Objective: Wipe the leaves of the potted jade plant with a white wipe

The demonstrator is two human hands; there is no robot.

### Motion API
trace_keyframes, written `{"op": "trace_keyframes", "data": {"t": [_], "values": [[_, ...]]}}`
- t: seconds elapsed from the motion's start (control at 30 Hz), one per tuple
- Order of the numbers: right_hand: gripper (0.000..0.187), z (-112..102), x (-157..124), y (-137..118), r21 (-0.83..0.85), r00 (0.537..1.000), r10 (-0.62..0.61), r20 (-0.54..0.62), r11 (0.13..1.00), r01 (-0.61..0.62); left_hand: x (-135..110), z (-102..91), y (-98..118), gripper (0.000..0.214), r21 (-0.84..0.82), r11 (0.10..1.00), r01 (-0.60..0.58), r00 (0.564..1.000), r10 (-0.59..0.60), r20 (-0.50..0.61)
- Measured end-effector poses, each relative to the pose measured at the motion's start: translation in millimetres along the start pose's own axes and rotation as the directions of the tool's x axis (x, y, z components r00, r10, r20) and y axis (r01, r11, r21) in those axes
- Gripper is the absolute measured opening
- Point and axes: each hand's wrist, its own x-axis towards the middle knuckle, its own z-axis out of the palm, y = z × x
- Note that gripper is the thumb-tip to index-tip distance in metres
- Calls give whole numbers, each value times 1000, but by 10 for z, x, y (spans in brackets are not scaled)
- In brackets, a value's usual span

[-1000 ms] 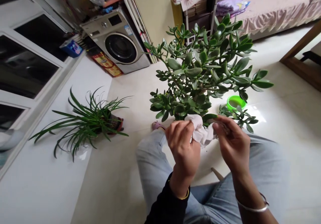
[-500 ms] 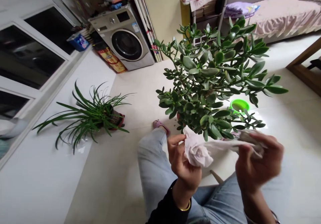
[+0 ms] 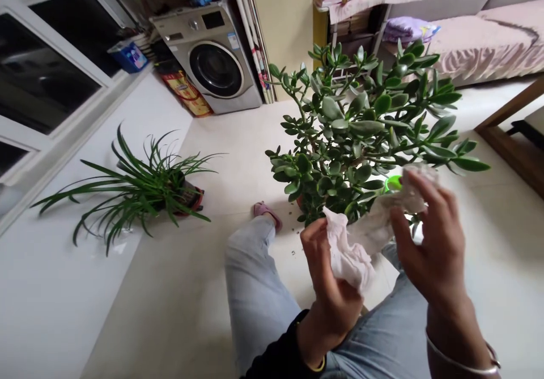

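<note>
Your two hands share one white cloth (image 3: 352, 254), held in the air over your lap and just in front of the plant (image 3: 361, 124). Your left hand (image 3: 329, 297) sits lower and closer to your body. Its fingers are curled shut around the bunched end, and a wad of cloth bulges out above the thumb. Your right hand (image 3: 437, 248) is higher and further out. Its fingers are closed loosely on the other end, which pokes out crumpled above the fingertips.

The cloth is drawn out between the two grips, so its long axis climbs from lower left to upper right. It runs along the near edge of the foliage rather than pointing into it. The plant lies straight ahead of both hands and a little up. Your right hand is the nearer one, level with the lowest outer leaves on that side and just beside them. I cannot tell whether the cloth touches a leaf there. Your left hand is just below the near bottom leaves and apart from them.

A green bowl (image 3: 394, 183) peeks out between the leaves just beyond your right hand. Your legs (image 3: 255, 288) in jeans lie beneath the hands, on the floor (image 3: 170, 288).
</note>
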Motion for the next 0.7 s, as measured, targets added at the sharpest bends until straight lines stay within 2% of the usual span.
{"op": "trace_keyframes", "data": {"t": [0.17, 0.33, 0.53, 0.7], "values": [[38, 5, 90, 47, -22, 992, 78, 98, 997, -77, 126, 31, -58, 68, 8, 1000, 3, 998, -4, 61], [13, 22, 144, 80, -22, 996, 55, 67, 998, -54, 198, 52, -75, 74, -40, 999, 28, 990, -22, 142], [9, 4, 158, 54, -83, 1000, 24, 3, 996, -24, 218, 51, -85, 76, -96, 995, 36, 989, -22, 144], [22, -43, 93, 24, -161, 999, -32, 7, 986, 32, 182, 31, -100, 68, -122, 991, 58, 993, -45, 109]]}}
